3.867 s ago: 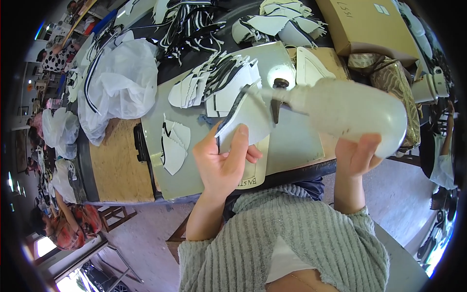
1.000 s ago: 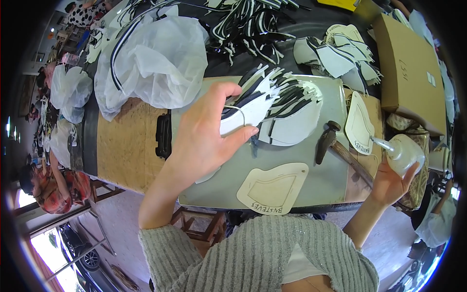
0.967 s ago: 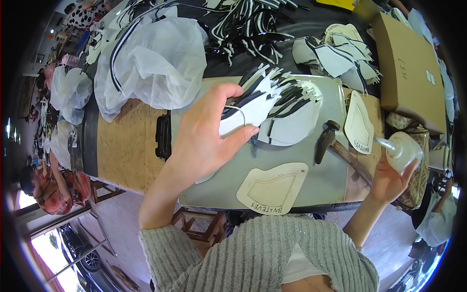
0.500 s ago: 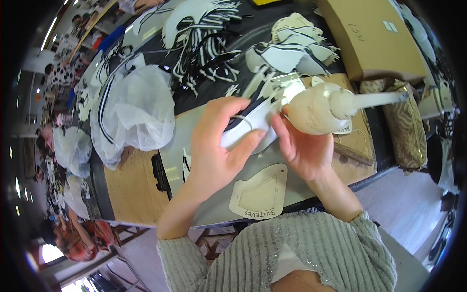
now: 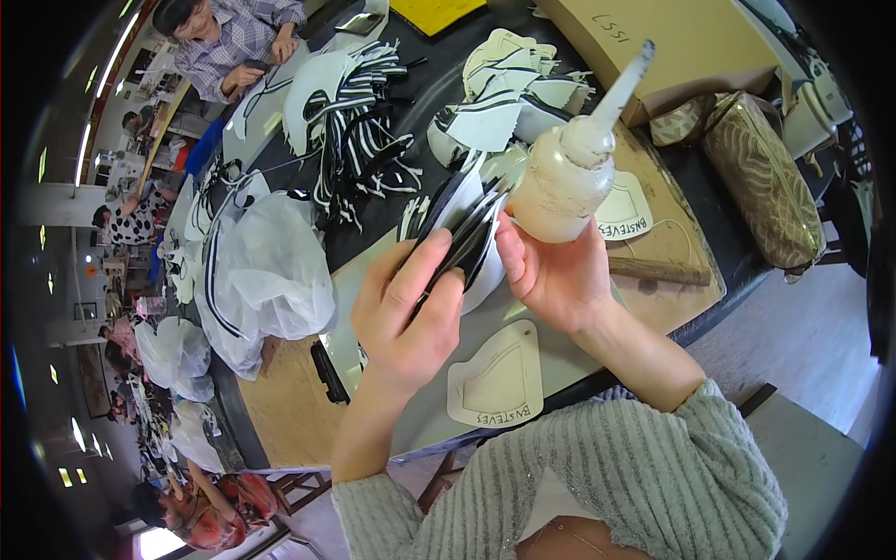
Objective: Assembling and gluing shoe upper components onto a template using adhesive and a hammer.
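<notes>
My left hand [image 5: 411, 313] is closed around a small stack of black and white cut shoe pieces [image 5: 464, 241], its thumb and fingers pinching their edges. The pieces stand on edge, with dark sides and a white outer face. In my right hand [image 5: 560, 275] a cloudy squeeze bottle [image 5: 565, 177] with a long nozzle is tilted up and away. The right fingertips are close beside the stack; whether they touch it I cannot tell. Below the hands a cream pattern template [image 5: 495, 378] lies flat on the grey board [image 5: 411, 415].
Black-and-white trimmed pieces [image 5: 345, 112] lie in a fringed heap at the far left, another pile [image 5: 509, 93] farther right. A plastic bag [image 5: 280, 271] stands left. At right are a cardboard box [image 5: 644, 47] and patterned pouch [image 5: 761, 177]. A co-worker [image 5: 238, 42] sits far left.
The bottle's nozzle has swung from pointing right to pointing up and away. The stack has turned in my left hand, so its dark edges now show. The whole view has shifted.
</notes>
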